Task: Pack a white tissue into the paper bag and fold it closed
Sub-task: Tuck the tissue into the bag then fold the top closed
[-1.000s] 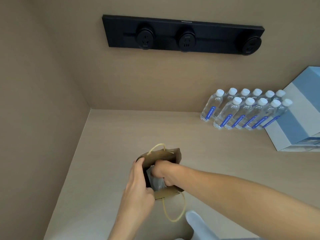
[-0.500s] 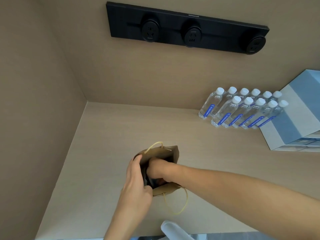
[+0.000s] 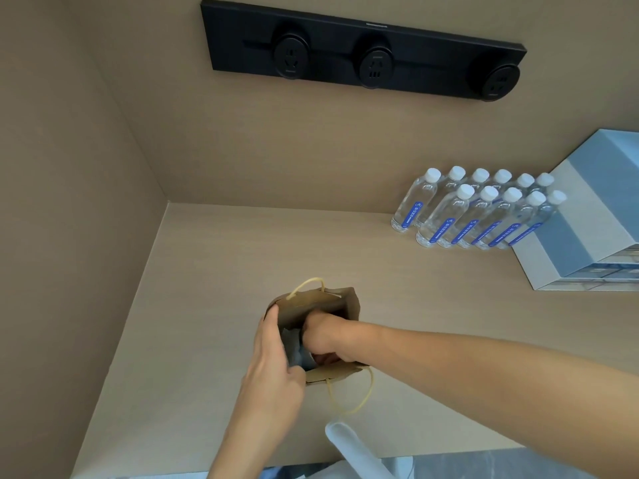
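A small brown paper bag (image 3: 347, 303) with pale cord handles stands upright on the beige counter (image 3: 214, 278), its mouth open. My left hand (image 3: 273, 371) grips the bag's left rim and holds it apart. My right hand (image 3: 323, 338) is pushed down inside the bag, its fingers curled over the white tissue (image 3: 294, 350), which shows as a greyish crumpled patch in the shadow of the opening. The fingertips and most of the tissue are hidden by the bag walls.
Two rows of several water bottles (image 3: 480, 212) stand at the back right, next to a blue-and-white box (image 3: 587, 223). A black socket strip (image 3: 363, 53) is on the back wall. A side wall closes the left. A white object (image 3: 349, 444) sits at the counter's front edge.
My right hand has gone deeper into the bag, pressing the tissue down. The left hand keeps its hold on the rim. The view has tilted slightly.
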A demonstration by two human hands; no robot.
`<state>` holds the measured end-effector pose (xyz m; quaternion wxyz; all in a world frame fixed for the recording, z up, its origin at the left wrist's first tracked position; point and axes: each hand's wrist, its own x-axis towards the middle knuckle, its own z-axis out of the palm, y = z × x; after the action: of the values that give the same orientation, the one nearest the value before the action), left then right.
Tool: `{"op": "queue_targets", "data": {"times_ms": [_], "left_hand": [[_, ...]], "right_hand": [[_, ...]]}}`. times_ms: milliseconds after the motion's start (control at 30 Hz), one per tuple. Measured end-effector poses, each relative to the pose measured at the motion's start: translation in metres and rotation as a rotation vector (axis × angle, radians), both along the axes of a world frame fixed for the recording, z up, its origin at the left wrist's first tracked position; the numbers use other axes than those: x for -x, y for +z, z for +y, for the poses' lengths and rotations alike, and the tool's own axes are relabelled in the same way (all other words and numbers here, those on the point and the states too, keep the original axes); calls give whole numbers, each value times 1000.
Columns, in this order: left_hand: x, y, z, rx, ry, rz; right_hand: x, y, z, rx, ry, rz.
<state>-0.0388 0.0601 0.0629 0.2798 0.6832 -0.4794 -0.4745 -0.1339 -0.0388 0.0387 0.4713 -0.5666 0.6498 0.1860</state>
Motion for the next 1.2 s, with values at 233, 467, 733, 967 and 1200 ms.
{"op": "queue_targets", "data": {"times_ms": [233, 467, 733, 967, 1200], "left_hand": [[0, 1, 0, -8, -14, -9], [2, 0, 0, -29, -25, -7], [2, -1, 2, -25, -20, -11], [8, 2, 4, -20, 0, -23], [10, 2, 3, -36, 25, -37]], "right_hand": [[-7, 2, 6, 53, 382, 91], [-5, 8, 0, 42, 445, 36], [1, 15, -10, 70, 374, -52], [6, 10, -17, 278, 1056, 362], [6, -10, -16, 119, 1081, 418]]}}
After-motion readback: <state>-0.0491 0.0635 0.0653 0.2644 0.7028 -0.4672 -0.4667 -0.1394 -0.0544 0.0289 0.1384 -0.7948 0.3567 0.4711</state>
